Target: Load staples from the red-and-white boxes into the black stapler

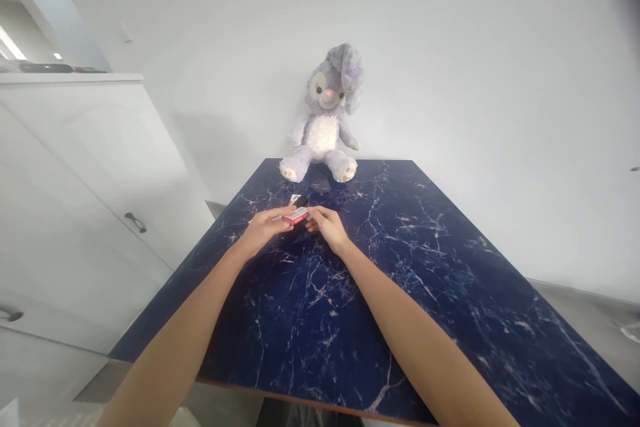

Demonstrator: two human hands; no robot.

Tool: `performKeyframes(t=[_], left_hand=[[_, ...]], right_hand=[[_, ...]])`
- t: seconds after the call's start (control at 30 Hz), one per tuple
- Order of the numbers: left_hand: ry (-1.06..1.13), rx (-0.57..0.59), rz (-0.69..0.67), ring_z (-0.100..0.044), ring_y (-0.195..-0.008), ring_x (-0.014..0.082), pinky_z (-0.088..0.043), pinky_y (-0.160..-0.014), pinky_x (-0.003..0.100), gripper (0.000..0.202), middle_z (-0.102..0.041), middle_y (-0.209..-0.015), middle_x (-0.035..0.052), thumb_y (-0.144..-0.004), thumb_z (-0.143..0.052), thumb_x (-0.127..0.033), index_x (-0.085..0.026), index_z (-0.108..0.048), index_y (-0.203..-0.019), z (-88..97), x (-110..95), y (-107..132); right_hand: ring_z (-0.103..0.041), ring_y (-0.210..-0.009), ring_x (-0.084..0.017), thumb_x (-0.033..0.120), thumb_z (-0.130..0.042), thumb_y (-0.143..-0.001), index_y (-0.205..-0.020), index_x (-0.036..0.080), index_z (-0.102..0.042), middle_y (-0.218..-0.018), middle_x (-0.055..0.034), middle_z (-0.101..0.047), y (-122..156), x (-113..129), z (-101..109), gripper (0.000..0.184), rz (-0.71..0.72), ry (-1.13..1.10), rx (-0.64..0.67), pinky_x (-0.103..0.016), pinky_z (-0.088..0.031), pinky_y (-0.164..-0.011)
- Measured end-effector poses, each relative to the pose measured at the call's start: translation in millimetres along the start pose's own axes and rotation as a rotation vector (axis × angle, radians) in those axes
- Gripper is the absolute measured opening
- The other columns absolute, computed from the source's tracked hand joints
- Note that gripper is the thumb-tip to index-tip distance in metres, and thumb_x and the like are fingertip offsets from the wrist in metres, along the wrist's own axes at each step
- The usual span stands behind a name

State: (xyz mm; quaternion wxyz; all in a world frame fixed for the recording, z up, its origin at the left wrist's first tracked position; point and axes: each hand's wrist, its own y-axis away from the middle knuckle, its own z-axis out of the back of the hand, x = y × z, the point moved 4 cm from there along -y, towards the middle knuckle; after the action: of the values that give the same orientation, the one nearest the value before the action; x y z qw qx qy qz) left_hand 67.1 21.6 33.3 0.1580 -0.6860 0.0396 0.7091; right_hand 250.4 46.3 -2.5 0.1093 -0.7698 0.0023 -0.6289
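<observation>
A small red and white box point(297, 216) is held between both hands, a little above the dark blue marbled table point(400, 267). My left hand point(264, 229) grips the box's left end, thumb below and fingers above. At the right end, my right hand point(327, 225) has its fingers closed on the box; the fingertips are partly hidden. Just behind the box lies a black and white item point(299, 200), partly covered by the box and my fingers, and its kind cannot be made out.
A grey plush rabbit point(323, 130) sits at the table's far edge against the white wall point(475, 67). To the left stands a white cabinet point(75, 167) with dark handles, close to the table's side. Dark items point(46, 68) lie on top of it.
</observation>
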Motion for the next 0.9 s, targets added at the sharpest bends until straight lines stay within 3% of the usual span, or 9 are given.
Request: performKeyframes(t=[0.2,0.4,0.53,0.7,0.9], left_hand=[[0.099,-0.158,0.024,-0.073,-0.098,0.0249,-0.059,-0.091,0.041,0.04,-0.075,-0.11,0.0127,-0.079,-0.077,-0.045,-0.017,-0.073,-0.107,2.6,9.0,-4.2],[-0.121,-0.288,-0.096,-0.075,-0.074,0.023,-0.062,-0.068,0.036,0.044,-0.076,-0.092,0.0093,-0.082,-0.072,-0.051,-0.019,-0.061,-0.11,5.8,14.2,-8.5],[-0.214,-0.385,-0.158,-0.074,-0.072,0.0229,-0.062,-0.068,0.036,0.039,-0.075,-0.089,0.0083,-0.084,-0.068,-0.05,-0.02,-0.062,-0.107,5.9,11.3,-5.7],[-0.25,-0.357,-0.157,-0.075,-0.079,0.0239,-0.062,-0.073,0.036,0.034,-0.076,-0.093,0.0094,-0.08,-0.073,-0.045,-0.018,-0.069,-0.099,2.6,7.1,-4.5],[-0.063,-0.583,-0.118,-0.076,-0.08,0.023,-0.063,-0.082,0.039,0.023,-0.077,-0.089,0.0086,-0.081,-0.071,-0.037,-0.015,-0.071,-0.088,11.3,13.3,-7.6]], right_hand=[[-0.065,-0.065,-0.014,0.041,-0.072,-0.077,-0.112,0.019,-0.069,-0.078,-0.0012,-0.071,2.9,4.7,-1.4,0.041,0.097,0.14,0.004,-0.027,-0.056,-0.064],[-0.064,-0.062,-0.013,0.047,-0.074,-0.076,-0.099,0.018,-0.07,-0.068,0.0005,-0.067,-1.1,-0.3,-0.5,0.038,0.03,0.129,-0.054,-0.024,-0.054,-0.061],[-0.062,-0.059,-0.012,0.048,-0.074,-0.076,-0.096,0.018,-0.069,-0.066,0.0008,-0.066,-3.4,-3.1,0.2,0.037,0.013,0.12,-0.037,-0.024,-0.053,-0.058],[-0.063,-0.062,-0.012,0.048,-0.074,-0.076,-0.096,0.017,-0.071,-0.069,0.0001,-0.067,-4.9,-3.2,3.2,0.037,0.046,0.059,-0.046,-0.024,-0.054,-0.062],[-0.066,-0.072,-0.013,0.041,-0.074,-0.074,-0.109,0.018,-0.069,-0.082,-0.0018,-0.073,-4.1,-0.1,7.4,0.043,0.052,-0.108,-0.104,-0.028,-0.057,-0.072]])
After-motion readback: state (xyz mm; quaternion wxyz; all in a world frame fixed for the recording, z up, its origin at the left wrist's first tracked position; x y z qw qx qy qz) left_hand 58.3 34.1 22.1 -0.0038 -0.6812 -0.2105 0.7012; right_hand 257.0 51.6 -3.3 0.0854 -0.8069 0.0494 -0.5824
